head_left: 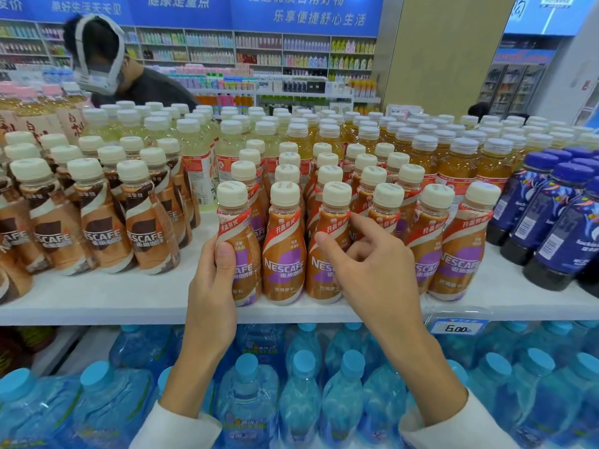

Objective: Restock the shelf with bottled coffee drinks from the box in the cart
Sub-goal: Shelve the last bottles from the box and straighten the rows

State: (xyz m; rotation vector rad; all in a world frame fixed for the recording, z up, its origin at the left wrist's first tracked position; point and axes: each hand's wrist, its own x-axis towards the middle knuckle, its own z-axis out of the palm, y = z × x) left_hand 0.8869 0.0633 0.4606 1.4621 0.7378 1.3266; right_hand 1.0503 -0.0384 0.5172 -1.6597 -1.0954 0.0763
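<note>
Rows of purple-labelled Nescafe coffee bottles with cream caps stand on the white shelf (129, 303). My left hand (212, 286) grips the leftmost front bottle (240, 241), thumb across its label, with the bottle standing on the shelf's front edge. My right hand (366, 270) hovers in front of the third front bottle (327, 254) and the fourth front bottle behind it; its thumb and forefinger are spread and its other fingers loosely curled, holding nothing. Between the two hands stands the second front bottle (283, 251). The cart and box are out of view.
Brown-labelled Nescafe bottles (103, 234) stand to the left, dark blue bottles (551, 222) to the right, tea bottles (421, 147) behind. Blue water bottles (301, 384) fill the shelf below. A price tag (457, 327) hangs on the shelf edge. A person (107, 69) bends down beyond the shelf.
</note>
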